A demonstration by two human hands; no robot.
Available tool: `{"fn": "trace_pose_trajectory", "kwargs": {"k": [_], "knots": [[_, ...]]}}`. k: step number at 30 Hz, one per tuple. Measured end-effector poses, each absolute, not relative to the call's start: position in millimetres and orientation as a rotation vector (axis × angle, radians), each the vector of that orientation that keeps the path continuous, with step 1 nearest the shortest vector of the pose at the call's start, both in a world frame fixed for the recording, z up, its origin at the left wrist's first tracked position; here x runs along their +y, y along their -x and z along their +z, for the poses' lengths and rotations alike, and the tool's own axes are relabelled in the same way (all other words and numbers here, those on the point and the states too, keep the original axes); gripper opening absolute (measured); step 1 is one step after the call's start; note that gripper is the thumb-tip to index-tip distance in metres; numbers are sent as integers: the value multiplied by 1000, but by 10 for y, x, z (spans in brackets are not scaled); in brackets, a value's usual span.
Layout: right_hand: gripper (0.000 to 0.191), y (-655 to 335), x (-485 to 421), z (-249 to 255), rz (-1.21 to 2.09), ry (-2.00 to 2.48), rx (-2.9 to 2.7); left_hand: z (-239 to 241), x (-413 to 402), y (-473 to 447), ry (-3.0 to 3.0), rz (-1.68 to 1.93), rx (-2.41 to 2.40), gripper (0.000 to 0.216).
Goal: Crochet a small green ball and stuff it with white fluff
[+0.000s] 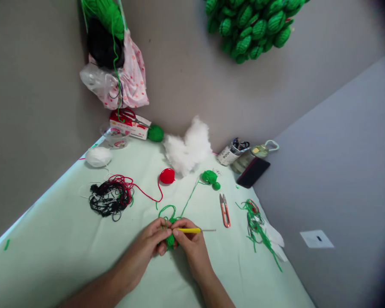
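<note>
Both hands meet low in the middle of the head view. Pinched in my left hand (155, 237) is a small green crochet piece (170, 240), partly hidden by the fingers. My right hand (189, 244) is closed on a crochet hook (191, 230) with a yellow handle; its thin metal end points right, away from the piece. The right fingertips also touch the green work. Loops of green yarn (167, 209) rise above the hands, and a strand runs up to a green yarn ball (208, 176). Orange-handled thread snips (225, 211) lie to the right.
White stuffing (189, 147) sits at the back, near a red yarn ball (167, 176). A black and red yarn tangle (111, 196) and white yarn (98, 157) lie left. Rightward are a phone (253, 172), a tin of tools (229, 154) and green scraps (258, 229). Green crochet pieces (250, 30) hang above.
</note>
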State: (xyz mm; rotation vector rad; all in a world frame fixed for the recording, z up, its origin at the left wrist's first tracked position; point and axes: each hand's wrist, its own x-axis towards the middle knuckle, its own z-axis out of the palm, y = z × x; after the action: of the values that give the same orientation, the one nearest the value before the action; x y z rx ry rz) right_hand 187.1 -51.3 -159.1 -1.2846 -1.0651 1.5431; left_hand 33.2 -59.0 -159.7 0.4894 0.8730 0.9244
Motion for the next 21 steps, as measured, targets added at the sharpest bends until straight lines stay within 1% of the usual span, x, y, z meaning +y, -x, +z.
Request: {"fn": "trace_pose_trajectory", "kwargs": {"k": [4, 10, 15, 18, 21], "knots": [[35, -1841, -553, -1620, 1438, 1327, -1093, -1628, -564, -351, -489, 928, 852, 38], [39, -1804, -657, -1598, 1375, 1315, -1076, -1517, -562, -353, -552, 910, 817, 35], [28, -1781, -752, -1383, 1314, 1212, -1161, -1389, -620, -334, -674, 922, 768, 25], [18, -1835, -836, -1197, 1228, 1144, -1292, -1285, -690, -319, -768, 943, 731, 26], [12, -1952, -998, -1023, 1008, 1046, -1499, -1139, -813, -344, -853, 996, 695, 34]]}}
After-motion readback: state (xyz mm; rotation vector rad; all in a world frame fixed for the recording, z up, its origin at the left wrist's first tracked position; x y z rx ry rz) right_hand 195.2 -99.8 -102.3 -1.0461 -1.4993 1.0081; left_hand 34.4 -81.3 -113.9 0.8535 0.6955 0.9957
